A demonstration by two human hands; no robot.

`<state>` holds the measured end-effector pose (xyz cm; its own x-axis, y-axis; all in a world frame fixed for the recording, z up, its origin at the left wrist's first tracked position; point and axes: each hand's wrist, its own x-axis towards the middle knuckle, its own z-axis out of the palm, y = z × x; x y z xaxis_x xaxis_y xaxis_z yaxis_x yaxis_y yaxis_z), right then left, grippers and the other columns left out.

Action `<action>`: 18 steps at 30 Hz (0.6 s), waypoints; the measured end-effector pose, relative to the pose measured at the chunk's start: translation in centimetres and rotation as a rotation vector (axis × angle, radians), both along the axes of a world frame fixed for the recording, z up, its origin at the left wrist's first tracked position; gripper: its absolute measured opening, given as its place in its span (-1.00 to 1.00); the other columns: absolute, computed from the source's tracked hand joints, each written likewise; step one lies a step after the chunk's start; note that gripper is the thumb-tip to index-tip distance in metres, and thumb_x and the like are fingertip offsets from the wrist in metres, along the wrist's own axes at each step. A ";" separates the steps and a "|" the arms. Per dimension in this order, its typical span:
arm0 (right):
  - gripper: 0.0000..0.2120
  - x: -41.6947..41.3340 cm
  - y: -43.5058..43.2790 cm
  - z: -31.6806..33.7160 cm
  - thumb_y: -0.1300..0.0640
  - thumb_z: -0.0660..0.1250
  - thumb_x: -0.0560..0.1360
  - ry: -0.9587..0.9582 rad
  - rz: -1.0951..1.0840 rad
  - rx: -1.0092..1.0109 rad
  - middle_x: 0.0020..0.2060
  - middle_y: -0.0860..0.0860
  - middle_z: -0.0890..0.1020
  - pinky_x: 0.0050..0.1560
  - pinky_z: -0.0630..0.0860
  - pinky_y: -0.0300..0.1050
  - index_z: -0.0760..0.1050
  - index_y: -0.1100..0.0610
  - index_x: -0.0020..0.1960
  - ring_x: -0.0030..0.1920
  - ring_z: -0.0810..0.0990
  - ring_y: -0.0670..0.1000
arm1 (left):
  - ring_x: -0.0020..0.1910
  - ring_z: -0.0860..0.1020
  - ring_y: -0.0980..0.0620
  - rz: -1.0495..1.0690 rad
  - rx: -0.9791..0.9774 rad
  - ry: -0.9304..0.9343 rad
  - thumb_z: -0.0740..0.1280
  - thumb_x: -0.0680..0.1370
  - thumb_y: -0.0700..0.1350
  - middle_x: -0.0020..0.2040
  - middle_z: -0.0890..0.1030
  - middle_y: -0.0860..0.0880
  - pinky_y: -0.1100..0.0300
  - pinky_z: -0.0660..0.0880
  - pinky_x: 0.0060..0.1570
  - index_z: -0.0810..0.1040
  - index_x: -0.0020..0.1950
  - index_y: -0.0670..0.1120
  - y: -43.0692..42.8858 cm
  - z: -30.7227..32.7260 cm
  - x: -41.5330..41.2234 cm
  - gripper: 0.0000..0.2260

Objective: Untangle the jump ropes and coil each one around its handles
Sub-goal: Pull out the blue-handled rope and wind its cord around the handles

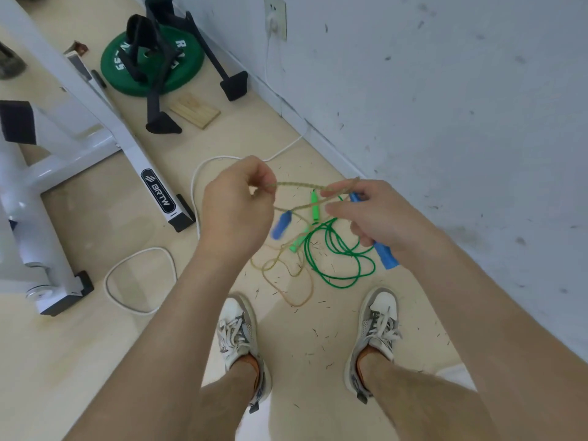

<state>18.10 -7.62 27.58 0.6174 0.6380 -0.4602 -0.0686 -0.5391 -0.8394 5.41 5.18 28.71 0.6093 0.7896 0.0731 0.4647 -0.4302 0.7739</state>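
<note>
The person is standing over the green jump rope (342, 265), which is lying in loose loops on the floor (318, 345) with its two green handles (315, 206) resting at the edge of the loops farther from the person. Above that green rope, the left hand (235, 205) is pinching the tan rope (299, 185) between thumb and fingertips, and the right hand (378, 218) is gripping a blue handle (386, 254) with its lower fingers curled round it, while its forefinger is reaching out along the tan rope. The tan rope is stretching between the two hands and trailing down into slack loops just left of the green rope, touching its strands. A second blue handle (281, 225) is hanging blurred, left of the green handles. The person's shoes (237, 332) are standing on the near side of the green rope. A white cable (140, 281) is curling well left of the green rope.
</note>
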 end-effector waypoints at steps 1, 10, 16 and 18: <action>-0.88 0.2 -0.1 0.1 0.17 0.36 0.52 0.009 -0.040 0.016 -0.37 -0.08 0.41 -0.51 0.26 -0.23 0.63 0.03 0.01 -0.49 0.27 -0.05 | -0.24 0.55 0.05 0.042 -0.176 -0.039 0.25 0.47 -0.32 -0.34 0.60 0.05 0.25 0.43 -0.19 0.45 -0.24 -0.01 0.2 0.1 0.0 -0.78; -0.89 0.4 -0.6 0.6 0.24 0.31 0.53 0.171 0.040 0.000 -0.35 0.03 0.53 -0.57 0.25 -0.28 0.60 0.23 -0.01 -0.50 0.37 -0.09 | -0.45 0.39 0.06 -0.104 -0.794 -0.050 0.31 0.56 -0.13 -0.39 0.47 0.02 0.24 0.32 -0.41 0.46 0.12 0.00 -0.7 0.8 0.1 -0.85; -0.87 -0.8 0.0 0.1 0.09 0.43 0.51 0.206 0.136 0.109 -0.21 0.04 0.48 -0.50 0.30 -0.28 0.61 0.13 0.01 -0.32 0.39 -0.09 | -0.23 0.57 0.04 -0.181 -0.610 0.024 0.27 0.59 0.00 -0.21 0.63 -0.07 0.08 0.48 -0.14 0.55 -0.04 -0.10 -2.1 0.4 0.8 -0.82; -0.83 -1.1 0.2 0.0 0.02 0.43 0.50 0.177 0.114 0.108 -0.17 0.06 0.51 -0.46 0.35 -0.25 0.58 0.10 -0.01 -0.24 0.43 -0.04 | -0.23 0.61 0.00 -0.233 -0.668 -0.006 0.25 0.59 0.08 -0.25 0.66 -0.07 0.06 0.47 -0.13 0.55 0.00 -0.16 -1.8 0.6 0.6 -0.70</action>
